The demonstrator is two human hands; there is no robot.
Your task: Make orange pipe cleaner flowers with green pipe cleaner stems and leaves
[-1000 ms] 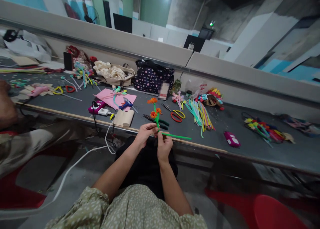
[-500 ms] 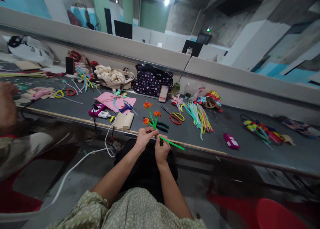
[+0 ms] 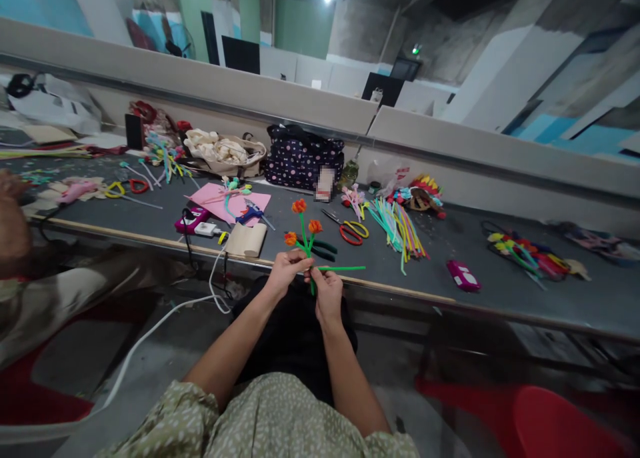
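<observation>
Between my two hands, over the table's front edge, is a pipe-cleaner flower stem (image 3: 307, 246) with three orange blooms at its top. My left hand (image 3: 287, 271) pinches the green stems just below where they branch. Close beside it, my right hand (image 3: 328, 291) is closed on a green pipe cleaner (image 3: 350, 268) whose free end sticks out to the right. A short piece of green stem shows below my fingers. The exact contact at the fingertips is partly hidden. Dark-handled pliers (image 3: 323, 248) lie on the table just behind the blooms.
Scissors (image 3: 354, 232) and a bundle of coloured pipe cleaners (image 3: 400, 231) lie to the right. A blue glue gun (image 3: 250, 213) rests on pink paper (image 3: 210, 201), near a tan block (image 3: 246, 240). A dotted bag (image 3: 305, 158) stands behind. Another person's hand (image 3: 13, 185) is at far left.
The green pipe cleaner's free end has swung up from slanting down-right to nearly level. The flowers stand slightly more upright, and a stem end now shows beneath my fingers.
</observation>
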